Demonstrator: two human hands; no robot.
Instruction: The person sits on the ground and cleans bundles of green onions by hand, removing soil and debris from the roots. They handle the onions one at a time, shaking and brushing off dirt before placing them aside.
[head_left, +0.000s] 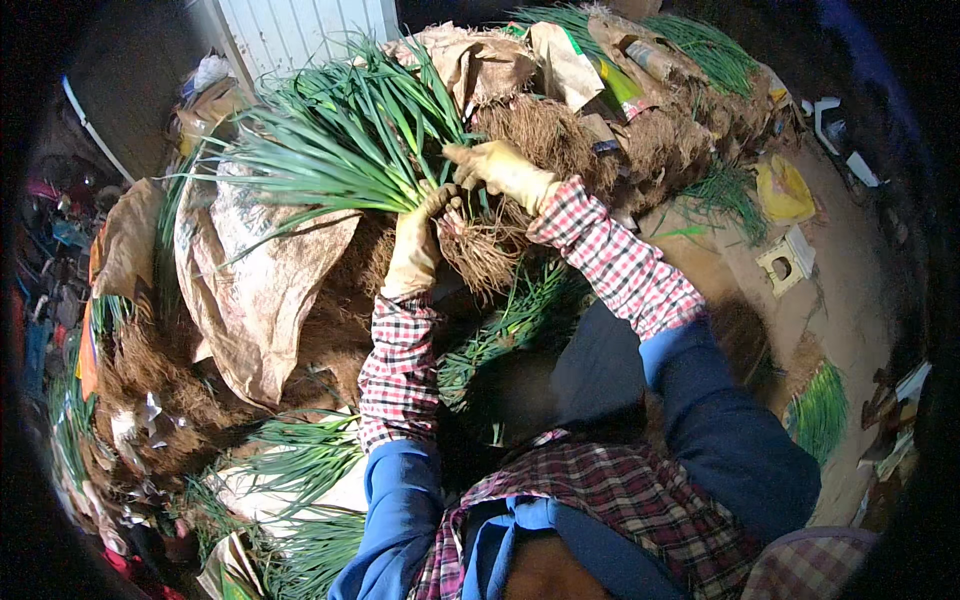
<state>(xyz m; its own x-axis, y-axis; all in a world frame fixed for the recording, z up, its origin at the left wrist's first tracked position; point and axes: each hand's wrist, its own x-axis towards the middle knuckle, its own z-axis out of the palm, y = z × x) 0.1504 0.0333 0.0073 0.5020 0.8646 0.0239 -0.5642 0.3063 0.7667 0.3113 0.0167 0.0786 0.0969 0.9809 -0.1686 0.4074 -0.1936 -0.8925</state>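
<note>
A cream work glove covers my left hand (415, 244), which grips a bunch of green onion-like seedlings (375, 176) low on the stems. Their leaves fan out to the upper left, and brown stringy roots (482, 253) hang to the right of the fist. Just above those roots is my gloved right hand (510, 174), its index finger reaching left toward the stems. Its other fingers are curled, and whether a stem is pinched in them is unclear. Behind the bunch, more leaves (330, 97) overlap it, hiding where it ends.
Rooted bundles (532, 131) are heaped behind my hands, partly under woven sacks (255, 262). Loose seedlings (510, 322) lie below my wrists, and others (307, 457) rest on a white sheet (255, 491) at lower left. A yellow bag (784, 189) and a small cut-out piece (781, 268) lie right.
</note>
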